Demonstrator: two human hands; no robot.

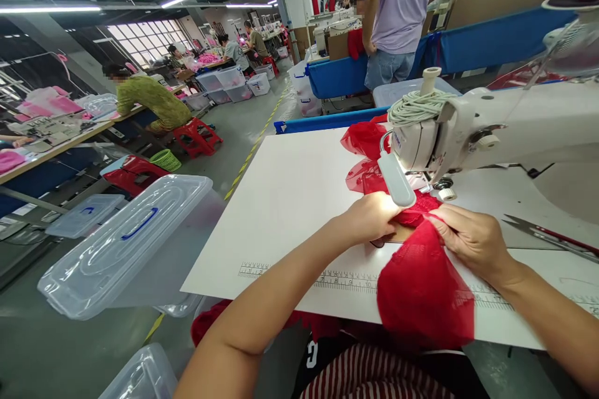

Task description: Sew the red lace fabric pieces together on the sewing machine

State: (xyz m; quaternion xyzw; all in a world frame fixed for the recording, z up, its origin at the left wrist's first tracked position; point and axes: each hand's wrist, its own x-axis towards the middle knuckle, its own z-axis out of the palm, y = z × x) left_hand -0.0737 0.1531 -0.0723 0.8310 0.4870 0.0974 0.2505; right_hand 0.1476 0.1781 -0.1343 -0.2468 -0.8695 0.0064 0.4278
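Note:
A piece of sheer red fabric [421, 290] runs from under the head of a white sewing machine [472, 131] and hangs over the table's front edge. My left hand [374, 218] is closed at the left of the needle area, its fingertips partly hidden on the red cloth. To the right, my right hand [472, 237] pinches the same fabric between thumb and fingers, just in front of the presser foot. A grey plate-like attachment [397, 179] on the machine hides part of the stitching spot. More red fabric [367, 140] lies bunched behind the needle.
Scissors [552, 234] lie on the right of the white table [281, 199], which has a printed ruler along its front. A lidded clear plastic bin [135, 243] stands at the left. A blue cloth trough [327, 120] borders the far edge. A person [402, 6] stands beyond.

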